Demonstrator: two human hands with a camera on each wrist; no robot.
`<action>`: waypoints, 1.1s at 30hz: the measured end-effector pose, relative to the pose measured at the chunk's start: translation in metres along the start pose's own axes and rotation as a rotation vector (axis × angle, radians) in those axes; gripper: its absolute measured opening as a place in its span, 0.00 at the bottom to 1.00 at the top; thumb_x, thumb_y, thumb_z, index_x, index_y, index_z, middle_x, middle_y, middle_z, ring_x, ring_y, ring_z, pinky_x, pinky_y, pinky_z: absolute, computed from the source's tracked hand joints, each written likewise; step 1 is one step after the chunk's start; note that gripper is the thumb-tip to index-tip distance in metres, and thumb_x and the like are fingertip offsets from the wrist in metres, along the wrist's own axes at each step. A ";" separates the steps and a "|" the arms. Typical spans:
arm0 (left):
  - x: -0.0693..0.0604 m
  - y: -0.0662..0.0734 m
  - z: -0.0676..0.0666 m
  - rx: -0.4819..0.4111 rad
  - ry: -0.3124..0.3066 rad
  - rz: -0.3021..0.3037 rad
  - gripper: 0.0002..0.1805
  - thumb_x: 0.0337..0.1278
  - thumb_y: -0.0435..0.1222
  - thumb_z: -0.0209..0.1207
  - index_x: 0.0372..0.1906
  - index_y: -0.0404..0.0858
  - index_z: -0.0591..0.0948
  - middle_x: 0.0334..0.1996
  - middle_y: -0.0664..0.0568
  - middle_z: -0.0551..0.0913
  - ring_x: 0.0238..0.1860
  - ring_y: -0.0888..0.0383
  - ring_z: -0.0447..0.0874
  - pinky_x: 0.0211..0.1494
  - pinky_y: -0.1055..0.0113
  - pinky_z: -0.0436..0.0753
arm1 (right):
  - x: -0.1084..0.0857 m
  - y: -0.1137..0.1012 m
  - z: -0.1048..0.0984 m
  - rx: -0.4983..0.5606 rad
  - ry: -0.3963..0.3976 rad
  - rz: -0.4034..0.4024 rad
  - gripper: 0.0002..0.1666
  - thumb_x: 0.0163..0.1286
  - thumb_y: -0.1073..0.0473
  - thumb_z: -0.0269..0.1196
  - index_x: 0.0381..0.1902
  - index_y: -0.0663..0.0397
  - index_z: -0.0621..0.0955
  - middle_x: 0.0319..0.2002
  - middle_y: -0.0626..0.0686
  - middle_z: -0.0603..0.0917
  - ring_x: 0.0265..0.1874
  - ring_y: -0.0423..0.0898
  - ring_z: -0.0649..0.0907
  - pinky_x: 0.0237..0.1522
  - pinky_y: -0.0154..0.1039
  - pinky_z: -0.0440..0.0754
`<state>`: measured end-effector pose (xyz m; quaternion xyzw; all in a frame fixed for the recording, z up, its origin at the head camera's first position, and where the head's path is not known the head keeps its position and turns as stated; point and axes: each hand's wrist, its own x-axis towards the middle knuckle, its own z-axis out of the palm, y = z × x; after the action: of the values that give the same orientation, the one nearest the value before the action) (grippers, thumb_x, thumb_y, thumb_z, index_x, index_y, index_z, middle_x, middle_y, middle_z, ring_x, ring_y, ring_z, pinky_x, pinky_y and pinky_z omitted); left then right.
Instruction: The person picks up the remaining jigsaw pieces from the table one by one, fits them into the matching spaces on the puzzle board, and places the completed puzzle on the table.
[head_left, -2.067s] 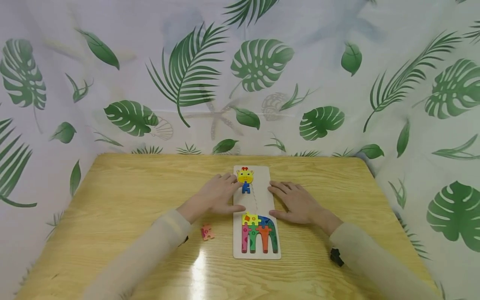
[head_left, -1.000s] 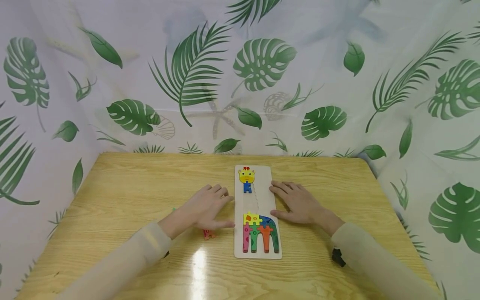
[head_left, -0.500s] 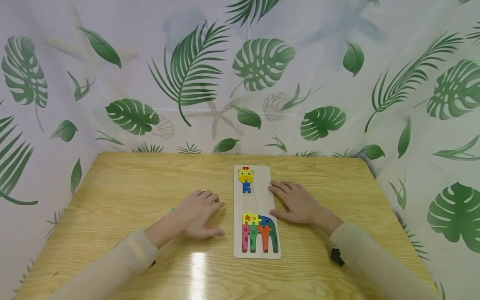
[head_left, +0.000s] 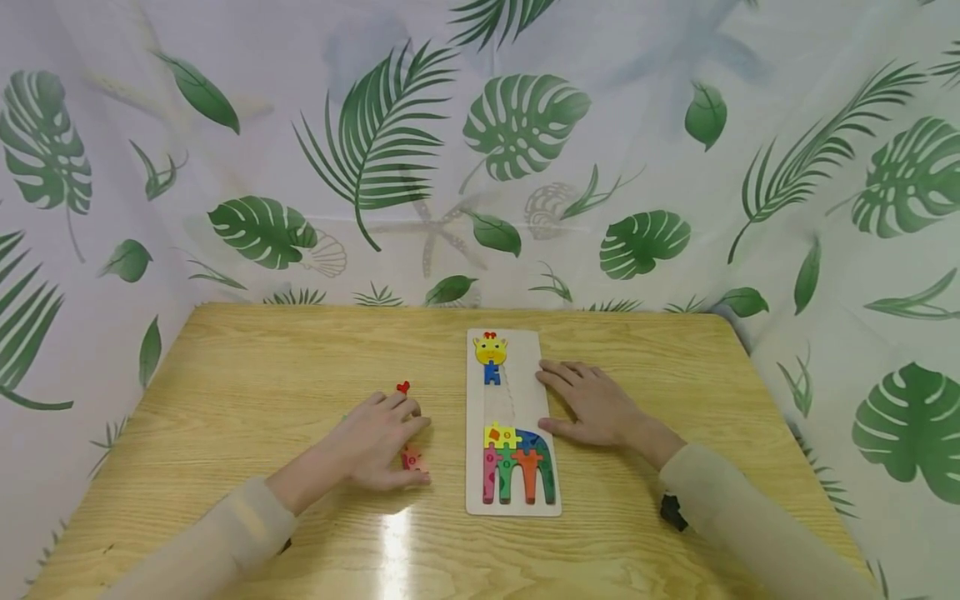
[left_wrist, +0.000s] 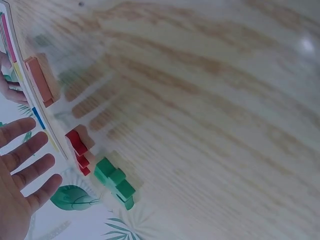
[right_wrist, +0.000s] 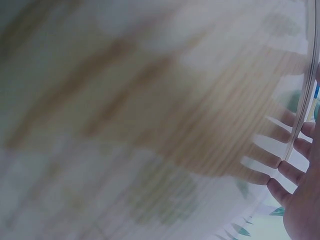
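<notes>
A giraffe puzzle board (head_left: 525,400) lies upright on the wooden table, with a yellow head piece (head_left: 491,350), a blue neck piece (head_left: 492,373) and several coloured body and leg pieces seated in it. Between neck and body a bare stretch shows. My right hand (head_left: 592,407) rests its fingertips and thumb along the board's right edge. To the left, my left hand (head_left: 378,442) holds nothing, its fingers spread above loose pieces. A pink piece (head_left: 414,460) lies by its thumb, a red piece (head_left: 403,387) beyond its fingers. The green piece (left_wrist: 115,181) shows in the left wrist view.
The wooden table (head_left: 285,358) reaches back to a white leaf-patterned cloth (head_left: 420,167), which also hangs at both sides. A light glare (head_left: 396,550) lies on the tabletop near the front.
My left hand has left the board's left edge and moved left over the loose pieces, exposing the red piece. My right hand has stayed at the board's right edge.
</notes>
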<state>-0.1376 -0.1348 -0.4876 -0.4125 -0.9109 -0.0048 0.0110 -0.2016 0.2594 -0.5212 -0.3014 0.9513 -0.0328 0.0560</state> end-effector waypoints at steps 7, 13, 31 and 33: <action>-0.009 0.001 0.003 0.006 0.027 0.019 0.40 0.62 0.71 0.57 0.60 0.43 0.84 0.55 0.49 0.85 0.59 0.48 0.82 0.61 0.49 0.83 | 0.000 -0.001 0.000 -0.008 -0.007 0.002 0.51 0.72 0.20 0.52 0.82 0.42 0.66 0.83 0.50 0.65 0.79 0.60 0.69 0.76 0.67 0.68; -0.014 0.003 0.004 0.014 0.027 0.016 0.38 0.63 0.71 0.57 0.58 0.44 0.84 0.55 0.49 0.85 0.59 0.48 0.83 0.61 0.49 0.84 | -0.001 -0.002 -0.002 0.003 -0.005 0.000 0.51 0.72 0.21 0.54 0.82 0.43 0.66 0.83 0.51 0.65 0.78 0.61 0.69 0.76 0.68 0.68; -0.025 0.004 0.012 0.041 0.075 0.011 0.30 0.66 0.65 0.61 0.53 0.44 0.86 0.53 0.52 0.85 0.57 0.51 0.82 0.62 0.53 0.83 | -0.001 -0.001 -0.003 -0.004 0.005 -0.007 0.51 0.72 0.21 0.53 0.81 0.43 0.66 0.83 0.52 0.65 0.78 0.61 0.70 0.75 0.68 0.69; -0.025 0.004 0.013 0.052 0.081 0.011 0.29 0.66 0.64 0.62 0.52 0.45 0.86 0.53 0.52 0.85 0.57 0.52 0.82 0.62 0.54 0.83 | -0.001 -0.002 -0.003 -0.005 0.003 -0.009 0.51 0.73 0.21 0.52 0.81 0.44 0.66 0.83 0.52 0.65 0.78 0.61 0.69 0.75 0.69 0.69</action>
<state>-0.1184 -0.1506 -0.5012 -0.4165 -0.9073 0.0022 0.0585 -0.2002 0.2588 -0.5179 -0.3056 0.9501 -0.0311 0.0534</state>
